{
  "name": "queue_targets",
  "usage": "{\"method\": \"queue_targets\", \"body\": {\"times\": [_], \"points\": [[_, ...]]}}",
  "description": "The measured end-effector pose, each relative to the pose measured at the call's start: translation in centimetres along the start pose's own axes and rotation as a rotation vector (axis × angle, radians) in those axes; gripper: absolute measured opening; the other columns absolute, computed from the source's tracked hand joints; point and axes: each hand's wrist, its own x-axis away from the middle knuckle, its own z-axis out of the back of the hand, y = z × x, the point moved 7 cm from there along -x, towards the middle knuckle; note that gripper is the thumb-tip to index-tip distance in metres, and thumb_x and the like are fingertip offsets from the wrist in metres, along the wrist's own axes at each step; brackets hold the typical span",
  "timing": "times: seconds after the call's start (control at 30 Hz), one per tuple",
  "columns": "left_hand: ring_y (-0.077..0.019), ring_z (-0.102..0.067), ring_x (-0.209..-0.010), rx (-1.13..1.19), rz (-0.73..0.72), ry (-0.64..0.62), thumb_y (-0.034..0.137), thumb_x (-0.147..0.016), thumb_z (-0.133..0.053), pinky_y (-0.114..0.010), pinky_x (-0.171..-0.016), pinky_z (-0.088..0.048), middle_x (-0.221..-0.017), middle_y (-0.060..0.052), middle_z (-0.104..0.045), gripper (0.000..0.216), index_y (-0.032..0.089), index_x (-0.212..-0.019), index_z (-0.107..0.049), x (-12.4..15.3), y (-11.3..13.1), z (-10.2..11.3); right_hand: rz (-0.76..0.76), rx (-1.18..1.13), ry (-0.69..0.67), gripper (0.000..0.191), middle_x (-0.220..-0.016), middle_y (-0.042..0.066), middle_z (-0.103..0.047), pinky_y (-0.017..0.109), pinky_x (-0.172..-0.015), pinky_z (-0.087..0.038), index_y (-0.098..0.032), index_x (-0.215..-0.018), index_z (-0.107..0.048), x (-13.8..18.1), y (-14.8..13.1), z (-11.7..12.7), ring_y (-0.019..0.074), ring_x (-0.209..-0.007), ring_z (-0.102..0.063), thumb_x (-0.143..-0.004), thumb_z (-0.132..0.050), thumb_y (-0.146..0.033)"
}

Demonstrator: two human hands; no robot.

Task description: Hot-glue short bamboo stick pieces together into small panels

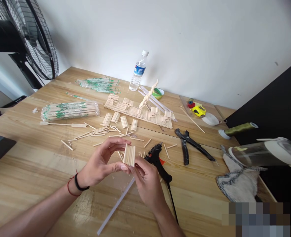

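My left hand (99, 164) and my right hand (147, 179) meet above the wooden table (36, 164). Between their fingertips stands a small panel of short wooden sticks (129, 154) joined side by side. The left thumb and fingers pinch its left edge and bottom. The right fingers grip its lower right corner. A long white rod (115, 207) runs from under the right hand toward me. A black glue gun (157, 161) lies just right of my hands.
A larger stick structure (137, 112) sits mid-table, with loose cut sticks (96, 131) and small stick panels (120, 120) before it. Packs of chopsticks (70, 110), a water bottle (138, 70), black cutters (188, 144), a yellow tape measure (198, 110), a fan (31, 39) and a cloth (236, 181) surround.
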Motion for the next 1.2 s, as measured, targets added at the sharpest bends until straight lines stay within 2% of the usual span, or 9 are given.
{"method": "queue_targets", "body": {"times": [0.2, 0.37, 0.57, 0.73, 0.83, 1.0, 1.1, 1.2], "points": [[-0.0262, -0.06, -0.134, 0.0, 0.0, -0.001, 0.023, -0.085, -0.089, -0.039, -0.117, -0.047, -0.14, -0.007, -0.067, 0.056, 0.032, -0.136, -0.066, 0.1, 0.0, 0.0, 0.032, 0.055, -0.025, 0.015, -0.084, 0.002, -0.072, 0.026, -0.073, -0.054, -0.021, -0.092, -0.076, -0.1, -0.6, -0.3, 0.0184, -0.079, -0.07, -0.101, -0.065, -0.028], [-0.0262, -0.059, -0.135, -0.026, 0.02, 0.005, 0.024, -0.087, -0.087, -0.039, -0.117, -0.046, -0.14, -0.007, -0.066, 0.054, 0.031, -0.136, -0.065, 0.2, -0.1, 0.1, 0.047, 0.112, -0.054, 0.027, -0.069, -0.001, -0.073, 0.024, -0.062, -0.05, -0.021, -0.079, -0.073, 0.0, -1.4, -0.5, 0.0151, -0.063, -0.069, -0.102, -0.065, -0.033], [-0.0279, -0.06, -0.129, -0.103, 0.086, 0.089, 0.033, -0.094, -0.079, -0.041, -0.111, -0.047, -0.134, -0.01, -0.067, 0.039, 0.025, -0.13, -0.066, 0.0, -0.9, 1.1, 0.071, 0.152, 0.007, 0.015, -0.081, 0.002, -0.075, 0.025, -0.066, -0.053, -0.021, -0.095, -0.071, 0.2, -1.1, -0.1, 0.0172, -0.072, -0.071, -0.102, -0.06, -0.028], [-0.0292, -0.064, -0.12, -0.12, 0.128, 0.185, 0.046, -0.097, -0.072, -0.042, -0.102, -0.051, -0.122, -0.01, -0.072, 0.033, 0.022, -0.119, -0.07, -0.3, -1.2, 2.0, 0.195, 0.326, 0.066, 0.031, -0.067, -0.001, -0.066, 0.025, -0.058, -0.046, -0.023, -0.078, -0.06, 0.7, -1.0, -0.4, 0.0156, -0.06, -0.064, -0.106, -0.049, -0.026], [-0.0294, -0.065, -0.116, -0.13, 0.125, 0.229, 0.049, -0.097, -0.07, -0.04, -0.097, -0.052, -0.118, -0.01, -0.074, 0.032, 0.021, -0.114, -0.074, -0.5, -0.9, 2.6, 0.307, 0.401, 0.111, 0.028, -0.067, -0.001, -0.065, 0.026, -0.058, -0.045, -0.024, -0.079, -0.057, 1.1, -1.2, -0.9, 0.0156, -0.059, -0.062, -0.105, -0.049, -0.019], [-0.0265, -0.066, -0.109, 0.104, 0.052, 0.415, 0.044, -0.092, -0.076, -0.035, -0.091, -0.051, -0.112, -0.008, -0.075, 0.028, 0.019, -0.105, -0.078, -0.9, -0.8, 5.7, 0.501, 0.455, 0.143, 0.023, -0.076, 0.002, -0.067, 0.031, -0.069, -0.049, -0.024, -0.091, -0.061, 2.0, -2.5, -2.1, 0.0193, -0.069, -0.064, -0.1, -0.049, -0.007], [-0.0235, -0.067, -0.106, 0.216, 0.0, 0.504, 0.041, -0.089, -0.077, -0.033, -0.09, -0.05, -0.111, -0.007, -0.075, 0.028, 0.019, -0.106, -0.076, -1.3, -0.8, 8.3, 0.537, 0.468, 0.09, 0.024, -0.083, 0.004, -0.068, 0.033, -0.074, -0.051, -0.024, -0.099, -0.062, 2.0, -3.3, -3.0, 0.0202, -0.075, -0.065, -0.099, -0.048, -0.005], [-0.0204, -0.069, -0.099, 0.329, -0.038, 0.565, 0.039, -0.084, -0.078, -0.031, -0.086, -0.049, -0.106, -0.006, -0.075, 0.028, 0.018, -0.103, -0.074, -1.6, -0.6, 10.3, 0.518, 0.525, -0.011, 0.022, -0.091, 0.005, -0.069, 0.033, -0.076, -0.053, -0.023, -0.105, -0.064, 0.7, -3.8, -3.7, 0.0202, -0.083, -0.067, -0.101, -0.05, -0.006]]}}
